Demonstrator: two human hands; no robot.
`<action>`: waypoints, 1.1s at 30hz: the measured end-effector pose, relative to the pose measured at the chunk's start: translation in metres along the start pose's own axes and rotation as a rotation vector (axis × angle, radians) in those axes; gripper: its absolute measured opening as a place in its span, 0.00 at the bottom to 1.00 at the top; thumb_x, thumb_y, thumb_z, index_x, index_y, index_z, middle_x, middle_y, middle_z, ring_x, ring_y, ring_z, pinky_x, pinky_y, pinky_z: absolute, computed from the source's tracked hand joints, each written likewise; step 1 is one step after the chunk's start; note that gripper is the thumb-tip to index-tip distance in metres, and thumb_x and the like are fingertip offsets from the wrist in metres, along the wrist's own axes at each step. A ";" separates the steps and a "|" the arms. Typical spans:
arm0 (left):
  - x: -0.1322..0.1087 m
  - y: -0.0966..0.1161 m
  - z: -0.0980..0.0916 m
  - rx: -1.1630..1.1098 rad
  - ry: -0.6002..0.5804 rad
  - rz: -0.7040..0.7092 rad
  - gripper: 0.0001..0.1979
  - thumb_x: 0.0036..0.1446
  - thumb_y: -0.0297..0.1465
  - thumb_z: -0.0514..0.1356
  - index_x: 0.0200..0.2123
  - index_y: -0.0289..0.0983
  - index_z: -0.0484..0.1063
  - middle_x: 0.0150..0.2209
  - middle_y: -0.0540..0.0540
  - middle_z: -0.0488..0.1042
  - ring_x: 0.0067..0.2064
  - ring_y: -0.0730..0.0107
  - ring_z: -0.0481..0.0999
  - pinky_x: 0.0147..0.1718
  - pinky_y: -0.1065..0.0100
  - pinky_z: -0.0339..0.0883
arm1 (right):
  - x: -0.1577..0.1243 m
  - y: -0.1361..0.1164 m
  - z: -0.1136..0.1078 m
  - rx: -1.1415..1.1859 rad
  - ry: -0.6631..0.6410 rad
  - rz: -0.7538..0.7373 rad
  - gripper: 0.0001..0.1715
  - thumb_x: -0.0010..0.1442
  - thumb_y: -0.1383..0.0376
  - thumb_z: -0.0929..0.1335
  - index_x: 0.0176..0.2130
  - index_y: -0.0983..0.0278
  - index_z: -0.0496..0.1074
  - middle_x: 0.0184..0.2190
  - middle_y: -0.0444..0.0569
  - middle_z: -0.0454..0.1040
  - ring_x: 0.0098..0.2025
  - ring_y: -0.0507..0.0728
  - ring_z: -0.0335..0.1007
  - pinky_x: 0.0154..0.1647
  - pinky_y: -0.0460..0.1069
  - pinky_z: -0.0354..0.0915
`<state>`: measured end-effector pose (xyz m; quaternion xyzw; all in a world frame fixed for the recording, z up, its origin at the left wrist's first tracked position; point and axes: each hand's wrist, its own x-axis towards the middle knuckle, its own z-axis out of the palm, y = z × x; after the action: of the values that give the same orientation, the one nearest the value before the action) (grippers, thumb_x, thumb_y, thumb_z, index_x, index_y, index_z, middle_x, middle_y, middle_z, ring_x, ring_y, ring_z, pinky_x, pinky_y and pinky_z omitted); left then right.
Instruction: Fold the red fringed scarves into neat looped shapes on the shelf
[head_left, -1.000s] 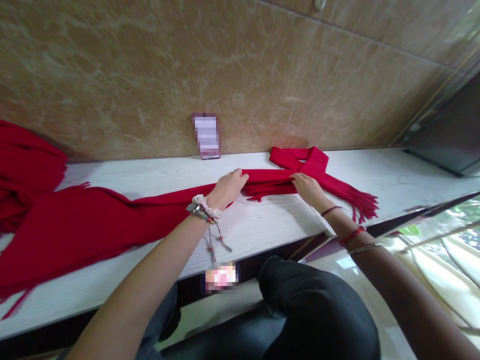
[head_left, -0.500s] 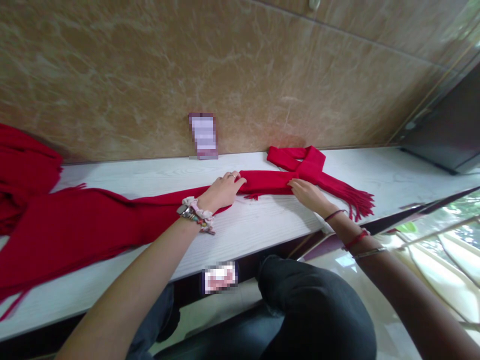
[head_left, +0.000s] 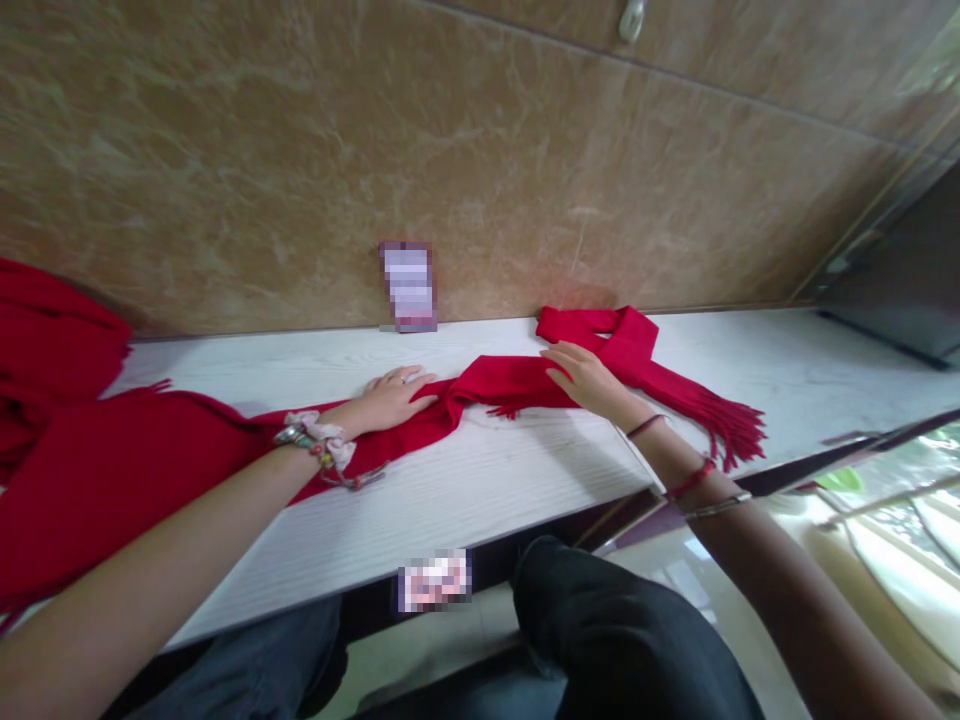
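Note:
A long red scarf stretches along the white ledge, narrow in its middle and wider toward the left. My left hand rests on the narrow part, its fingers stretched out over the cloth. Farther right, my right hand lies over the scarf with fingers apart, near a spot where red cloth crosses. Beyond it, a folded loop and a fringed end spread on the ledge. A small ridge is raised in the cloth between my hands.
Bunched red cloth lies at the far left. A blurred-out upright card or phone leans on the brown marble wall. The white ledge ends in a front edge above my knees. A dark box-like object stands at the right.
My left hand has slid left along the scarf and its fingers have flattened. My right hand has shifted slightly left and its pinch has opened. The cloth between them has become rumpled.

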<state>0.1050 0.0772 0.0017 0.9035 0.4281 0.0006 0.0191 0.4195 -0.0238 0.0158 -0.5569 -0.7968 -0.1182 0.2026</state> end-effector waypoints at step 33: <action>-0.043 0.024 -0.010 -0.027 0.051 0.248 0.25 0.66 0.41 0.38 0.62 0.41 0.53 0.65 0.46 0.49 0.65 0.65 0.48 0.60 0.61 0.46 | 0.046 -0.043 0.023 0.091 -0.373 -0.230 0.27 0.66 0.59 0.54 0.61 0.64 0.58 0.62 0.56 0.57 0.62 0.63 0.53 0.59 0.62 0.55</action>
<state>0.0962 0.0296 0.0129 0.9489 0.3133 0.0316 0.0200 0.3607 0.0094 0.0180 -0.4646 -0.8833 0.0008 0.0618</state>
